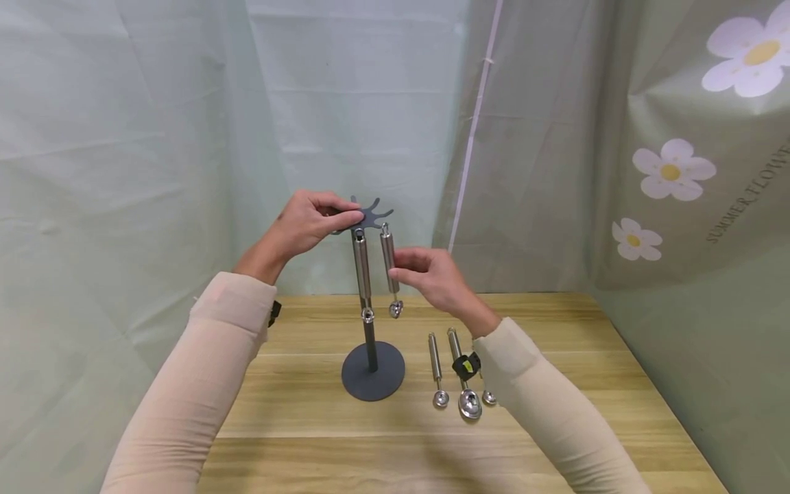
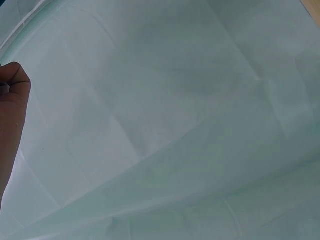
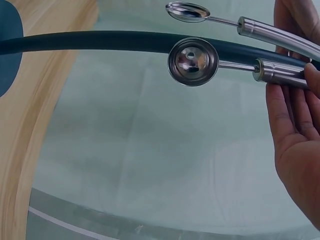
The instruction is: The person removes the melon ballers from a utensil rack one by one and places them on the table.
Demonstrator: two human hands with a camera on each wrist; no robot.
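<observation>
My left hand pinches the star-shaped top of the dark stand, thumb and fingers closed on one of its arms. The stand's round base sits near the middle of the tabletop, toward the far edge. Two steel scoops hang from the top: one scoop lies right along the pole, and the other scoop hangs just to its right. My right hand is at that second one, fingers loosely curled around its handle and touching it (the right wrist view shows the handle lying across my fingers). Three more scoops lie side by side on the tabletop right of the base, partly under my right wrist
</observation>
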